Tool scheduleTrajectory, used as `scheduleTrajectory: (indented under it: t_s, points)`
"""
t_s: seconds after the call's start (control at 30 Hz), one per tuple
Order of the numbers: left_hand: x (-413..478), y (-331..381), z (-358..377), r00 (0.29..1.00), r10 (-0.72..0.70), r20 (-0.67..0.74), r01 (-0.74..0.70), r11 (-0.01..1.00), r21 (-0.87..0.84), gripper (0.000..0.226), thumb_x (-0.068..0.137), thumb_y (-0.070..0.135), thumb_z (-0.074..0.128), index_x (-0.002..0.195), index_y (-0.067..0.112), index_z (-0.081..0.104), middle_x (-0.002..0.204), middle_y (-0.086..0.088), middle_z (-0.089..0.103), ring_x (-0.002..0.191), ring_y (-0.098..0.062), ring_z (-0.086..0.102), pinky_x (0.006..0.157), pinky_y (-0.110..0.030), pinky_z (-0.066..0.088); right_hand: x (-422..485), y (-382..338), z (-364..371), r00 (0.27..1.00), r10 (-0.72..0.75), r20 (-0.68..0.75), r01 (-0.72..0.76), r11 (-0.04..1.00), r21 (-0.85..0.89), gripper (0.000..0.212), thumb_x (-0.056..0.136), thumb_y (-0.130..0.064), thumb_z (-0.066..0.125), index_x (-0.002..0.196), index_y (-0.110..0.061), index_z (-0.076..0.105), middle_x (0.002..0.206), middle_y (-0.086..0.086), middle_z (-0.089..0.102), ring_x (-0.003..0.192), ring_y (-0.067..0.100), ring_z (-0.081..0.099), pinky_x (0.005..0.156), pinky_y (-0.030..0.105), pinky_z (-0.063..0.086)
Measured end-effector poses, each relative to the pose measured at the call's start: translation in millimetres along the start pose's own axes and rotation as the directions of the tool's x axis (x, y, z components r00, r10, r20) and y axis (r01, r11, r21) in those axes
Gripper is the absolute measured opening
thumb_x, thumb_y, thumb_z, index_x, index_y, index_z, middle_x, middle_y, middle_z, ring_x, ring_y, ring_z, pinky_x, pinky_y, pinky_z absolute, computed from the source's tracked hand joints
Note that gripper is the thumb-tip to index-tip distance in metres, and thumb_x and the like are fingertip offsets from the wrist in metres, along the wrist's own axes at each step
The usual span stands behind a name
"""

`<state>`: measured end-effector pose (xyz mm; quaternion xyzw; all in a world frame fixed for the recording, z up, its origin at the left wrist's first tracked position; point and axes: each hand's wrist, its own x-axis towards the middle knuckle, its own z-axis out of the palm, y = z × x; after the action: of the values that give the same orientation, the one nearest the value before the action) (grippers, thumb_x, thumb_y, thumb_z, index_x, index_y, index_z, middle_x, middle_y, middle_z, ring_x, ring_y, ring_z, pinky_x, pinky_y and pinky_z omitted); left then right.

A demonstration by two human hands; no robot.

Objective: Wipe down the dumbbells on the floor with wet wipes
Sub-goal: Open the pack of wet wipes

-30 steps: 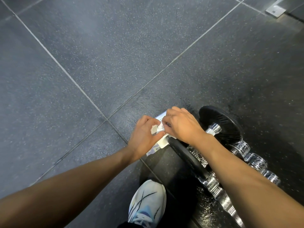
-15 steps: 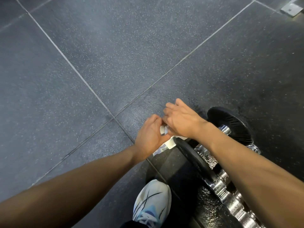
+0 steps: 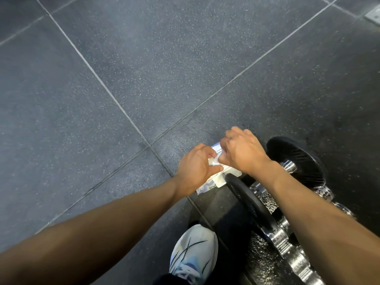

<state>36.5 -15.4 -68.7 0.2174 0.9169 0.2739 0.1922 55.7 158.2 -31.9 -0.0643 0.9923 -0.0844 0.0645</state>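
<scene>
A white wet-wipe pack (image 3: 221,179) lies on the dark floor, mostly hidden under my hands. My left hand (image 3: 194,169) holds the pack with its fingers curled at the top. My right hand (image 3: 242,151) curls over the same spot, pinching something white at the pack's opening. Just right of the pack lie two dumbbells: a near one with a black plate (image 3: 249,202) and chrome handle (image 3: 287,243), and a far one with a black plate (image 3: 296,159) and chrome end.
Dark speckled rubber floor tiles (image 3: 144,68) with pale seams fill the view. My white and blue shoe (image 3: 193,254) stands below the pack. A small light plate (image 3: 373,15) sits in the floor at the top right.
Both hands stayed on the pack. My right hand's fingers, stretched out half a second ago, have curled in again at the opening. The view shifted slightly.
</scene>
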Motion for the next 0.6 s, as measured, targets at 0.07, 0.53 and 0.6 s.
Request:
scheduleTrajectory:
  t_s: [0.07,0.53,0.6]
  points:
    - [0.0,-0.7,-0.5,1.000,-0.007,0.004,0.007,1.000,0.004,0.042,0.077,0.051,0.083,0.109,0.028,0.068,0.107,0.010,0.060,0.094,-0.015,0.064,0.084,-0.035,0.053,0.4,-0.4,-1.8,0.996,0.077,0.036,-0.078,0.997,0.028,0.021,0.083,-0.031,0.062,0.083,-0.012,0.072,0.088,0.000,0.060,0.100,0.023,0.054,0.083,0.037,0.041]
    - [4.5,4.6,-15.9,0.973,0.216,-0.076,-0.210,0.974,0.085,0.024,0.084,0.035,0.077,0.103,0.022,0.074,0.100,0.005,0.066,0.085,-0.019,0.065,0.072,-0.033,0.052,-12.1,9.2,-5.0,0.995,0.083,0.056,-0.098,0.914,0.393,0.022,0.076,-0.026,0.072,0.064,-0.016,0.057,0.077,-0.005,0.054,0.085,0.013,0.051,0.073,0.028,0.046]
    - [5.5,6.7,-14.6,0.964,0.262,-0.041,-0.260,0.965,0.038,0.035,0.082,0.039,0.077,0.112,0.023,0.069,0.105,0.007,0.064,0.090,-0.017,0.061,0.076,-0.034,0.051,-13.6,9.5,-5.2,0.991,0.110,0.071,-0.130,0.886,0.445,0.022,0.073,-0.027,0.072,0.061,-0.019,0.055,0.078,-0.005,0.056,0.083,0.013,0.054,0.073,0.027,0.045]
